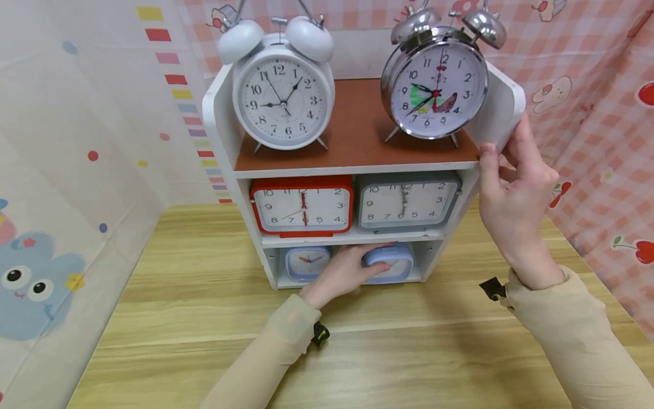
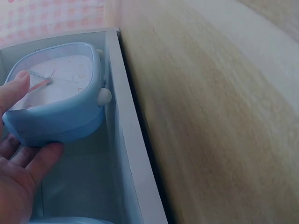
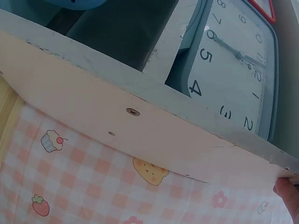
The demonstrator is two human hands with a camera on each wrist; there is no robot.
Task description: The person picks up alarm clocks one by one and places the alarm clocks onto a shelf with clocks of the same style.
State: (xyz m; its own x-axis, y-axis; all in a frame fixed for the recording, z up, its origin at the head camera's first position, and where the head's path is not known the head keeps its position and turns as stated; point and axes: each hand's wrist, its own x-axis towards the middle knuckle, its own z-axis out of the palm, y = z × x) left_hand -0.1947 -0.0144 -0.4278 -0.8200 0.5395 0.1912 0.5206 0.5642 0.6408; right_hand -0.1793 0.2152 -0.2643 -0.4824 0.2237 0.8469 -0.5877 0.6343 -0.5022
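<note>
In the head view my left hand (image 1: 344,267) grips a small light-blue alarm clock (image 1: 395,271) at the right of the bottom compartment. The left wrist view shows the thumb on the clock's (image 2: 58,79) front and the fingers behind its case. The clock is tilted inside the compartment. My right hand (image 1: 521,199) holds the upper right side panel (image 1: 503,105) of a white shelf (image 1: 357,170), thumb at its front edge, other fingers on its outer side. A second small blue clock (image 1: 308,262) stands left of my left hand.
On the brown top shelf stand a white twin-bell clock (image 1: 283,102) and a silver twin-bell clock (image 1: 434,91). The middle compartment holds a red clock (image 1: 304,205) and a grey clock (image 1: 409,203). Wooden table (image 1: 204,329) lies in front; patterned cloth (image 1: 603,113) hangs around.
</note>
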